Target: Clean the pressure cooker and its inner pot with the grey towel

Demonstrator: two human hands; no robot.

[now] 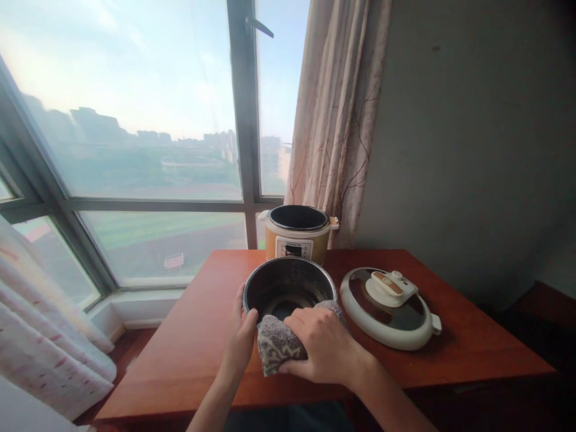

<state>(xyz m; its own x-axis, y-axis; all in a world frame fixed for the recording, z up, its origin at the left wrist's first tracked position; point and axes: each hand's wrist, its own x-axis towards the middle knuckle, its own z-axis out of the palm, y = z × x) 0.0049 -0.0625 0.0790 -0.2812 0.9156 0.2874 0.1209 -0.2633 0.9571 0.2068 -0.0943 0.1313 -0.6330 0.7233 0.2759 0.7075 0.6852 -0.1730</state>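
Single head view, looking forward-down over table [189, 336], window [135, 120] ahead

L hand [240, 336] gripped the near-left rim of the metal inner pot [289, 288], thumb over the edge, while the R hand [321, 348] pressed a grey patterned cloth [274, 345] against the pot's near rim, w/ the cloth draped partly over the edge. Pot sat on the reddish wooden table [450, 342], w/ the cooker lid [389, 306] lying just right of it, handle up, and the yellow cooker base [297, 234] open behind it at the table's far edge. Window [148, 150] and a curtain [337, 120] stood beyond.
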